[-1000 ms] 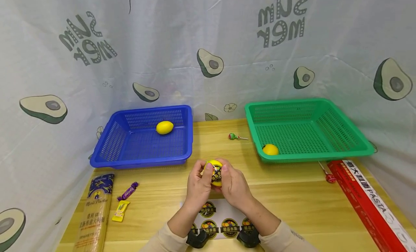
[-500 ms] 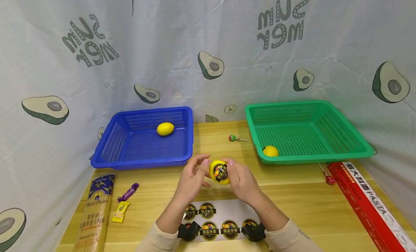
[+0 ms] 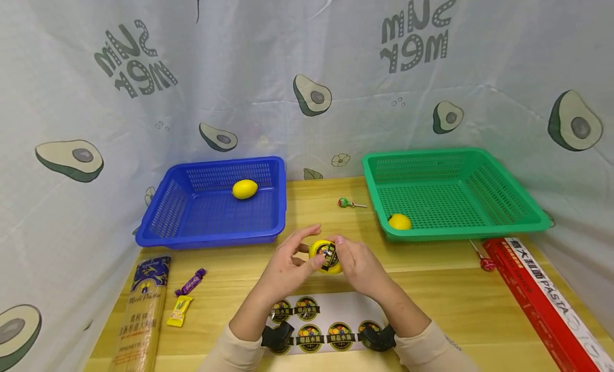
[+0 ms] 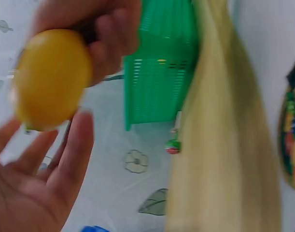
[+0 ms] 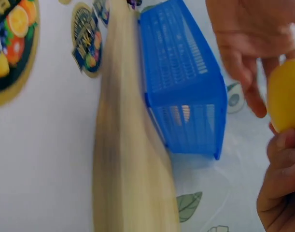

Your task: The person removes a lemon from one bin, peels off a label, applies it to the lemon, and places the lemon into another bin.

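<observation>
A yellow lemon (image 3: pixel 317 249) with a round black and gold fruit sticker (image 3: pixel 328 256) on its face is held above the table. My right hand (image 3: pixel 364 268) grips it from the right side. The fingers of my left hand (image 3: pixel 288 268) are spread and extended beside the lemon, its thumb at the sticker. In the left wrist view the lemon (image 4: pixel 53 79) sits in the right hand, above the open left fingers. Below the hands lies a white sheet of stickers (image 3: pixel 352 302) with several round labels.
A blue basket (image 3: pixel 211 237) holding a lemon (image 3: pixel 245 189) stands back left. A green basket (image 3: pixel 470 232) with another lemon (image 3: pixel 400 221) is back right. Spaghetti (image 3: pixel 141 313), two wrapped candies (image 3: pixel 179 310), lollipops (image 3: pixel 343 202) and a red pasta box (image 3: pixel 542 302) lie around.
Both hands pinched the lemon at first. The left fingers have since released it and spread out, and its thumb has come back over the sticker. The right hand keeps its grip.
</observation>
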The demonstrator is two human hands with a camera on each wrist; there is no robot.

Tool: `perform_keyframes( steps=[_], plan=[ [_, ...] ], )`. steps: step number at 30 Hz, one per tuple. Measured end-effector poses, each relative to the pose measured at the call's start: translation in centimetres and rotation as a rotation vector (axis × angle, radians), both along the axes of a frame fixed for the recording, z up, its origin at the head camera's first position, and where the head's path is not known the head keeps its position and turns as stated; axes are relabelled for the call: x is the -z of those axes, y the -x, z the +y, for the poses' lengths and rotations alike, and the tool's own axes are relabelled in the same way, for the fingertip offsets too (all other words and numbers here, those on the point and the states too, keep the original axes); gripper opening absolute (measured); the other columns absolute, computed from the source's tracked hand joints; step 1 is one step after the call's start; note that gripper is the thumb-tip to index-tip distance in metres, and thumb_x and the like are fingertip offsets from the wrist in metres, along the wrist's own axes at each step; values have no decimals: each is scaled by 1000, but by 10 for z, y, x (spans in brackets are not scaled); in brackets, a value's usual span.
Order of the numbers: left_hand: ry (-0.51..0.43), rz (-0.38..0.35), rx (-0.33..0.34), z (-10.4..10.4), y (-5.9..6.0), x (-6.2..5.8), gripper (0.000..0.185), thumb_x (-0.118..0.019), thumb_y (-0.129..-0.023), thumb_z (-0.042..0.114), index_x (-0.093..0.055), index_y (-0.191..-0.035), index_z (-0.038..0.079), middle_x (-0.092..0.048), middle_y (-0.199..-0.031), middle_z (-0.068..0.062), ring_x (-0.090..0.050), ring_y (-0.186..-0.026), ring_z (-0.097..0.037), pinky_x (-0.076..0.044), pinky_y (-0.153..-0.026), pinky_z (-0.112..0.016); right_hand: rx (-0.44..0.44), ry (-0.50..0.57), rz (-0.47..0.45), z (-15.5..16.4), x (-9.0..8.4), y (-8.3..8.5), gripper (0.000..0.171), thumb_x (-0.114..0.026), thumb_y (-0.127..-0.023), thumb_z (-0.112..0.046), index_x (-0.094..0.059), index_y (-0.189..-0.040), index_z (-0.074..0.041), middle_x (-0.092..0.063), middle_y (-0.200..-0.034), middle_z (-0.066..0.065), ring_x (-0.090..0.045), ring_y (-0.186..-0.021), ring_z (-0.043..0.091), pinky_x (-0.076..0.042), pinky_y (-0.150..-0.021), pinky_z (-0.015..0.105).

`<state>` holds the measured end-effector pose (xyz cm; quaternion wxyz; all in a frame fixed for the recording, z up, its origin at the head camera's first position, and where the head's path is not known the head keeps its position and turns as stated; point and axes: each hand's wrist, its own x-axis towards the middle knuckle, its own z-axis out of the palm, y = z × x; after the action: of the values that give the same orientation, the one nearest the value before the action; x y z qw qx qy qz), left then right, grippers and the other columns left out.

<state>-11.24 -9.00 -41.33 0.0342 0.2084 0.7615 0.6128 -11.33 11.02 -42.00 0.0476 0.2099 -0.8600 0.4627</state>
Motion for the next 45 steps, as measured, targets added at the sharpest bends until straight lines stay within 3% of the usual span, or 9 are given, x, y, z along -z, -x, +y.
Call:
perform_keyframes(
  steps=[4,8,12,16,20,29,36,41,45],
  plan=[
    [65,80,130,0,0,-4,55,-80,-90,19,-60,-141,18,-58,-142,-7,-63,-118,-22,-60,-87,-27,-35,25,-91,8,-3,1,50,-24,-114,-23,-70,-109,-2,-60,-69,-2,-50,-57,3,-49,-53,25],
    [61,41,141,2,0,-6,52,-82,-87,14,-63,-134,17,-57,-137,-5,-60,-118,-20,-60,-88,-26,-11,73,-229,14,-4,-2,47,-27,-114,-30,-67,-115,-3,-54,-63,5,-48,-50,9,-45,-45,26],
    [66,4,126,2,1,-4,52,-83,-85,11,-63,-132,18,-55,-134,-4,-57,-115,-19,-60,-85,-26,102,122,-324,24,-1,-13,37,-36,-113,-32,-62,-126,-9,-60,-78,15,-55,-56,21,-50,-52,29],
    [38,-12,123,1,2,-1,47,-83,-83,7,-66,-126,16,-53,-131,-7,-57,-112,-20,-61,-82,-28,249,172,-306,42,4,-26,32,-47,-110,-25,-54,-137,-12,-63,-93,18,-61,-65,20,-57,-59,31],
    [-1,-26,138,0,2,1,46,-81,-82,2,-64,-124,12,-51,-130,-12,-58,-109,-22,-63,-79,-29,434,230,-242,66,9,-32,39,-52,-108,-20,-47,-145,-11,-63,-101,14,-62,-71,8,-59,-63,26],
    [-2,-88,127,1,3,9,56,-81,-83,2,-59,-133,14,-48,-134,-12,-57,-113,-23,-61,-87,-28,757,232,-259,122,9,-20,62,-55,-104,-40,-30,-159,-22,-48,-111,-3,-58,-67,-4,-54,-61,19],
    [-18,-92,186,8,6,12,62,-75,-85,-4,-54,-140,13,-43,-141,-13,-60,-119,-26,-60,-89,-29,878,202,-293,141,10,-8,72,-57,-100,-52,-29,-159,-24,-47,-127,10,-58,-61,6,-47,-58,22],
    [30,-46,176,21,17,10,61,-78,-86,3,-56,-140,19,-47,-139,-9,-58,-117,-20,-59,-89,-26,927,179,-333,143,14,-8,73,-57,-98,-55,-31,-159,-25,-49,-119,8,-53,-65,6,-44,-59,25],
    [93,9,190,39,34,-1,67,-79,-86,7,-52,-145,22,-49,-136,-7,-54,-115,-17,-58,-90,-25,955,188,-323,140,16,-10,71,-58,-98,-55,-33,-157,-26,-47,-110,2,-50,-69,7,-43,-60,25]
  ],
)
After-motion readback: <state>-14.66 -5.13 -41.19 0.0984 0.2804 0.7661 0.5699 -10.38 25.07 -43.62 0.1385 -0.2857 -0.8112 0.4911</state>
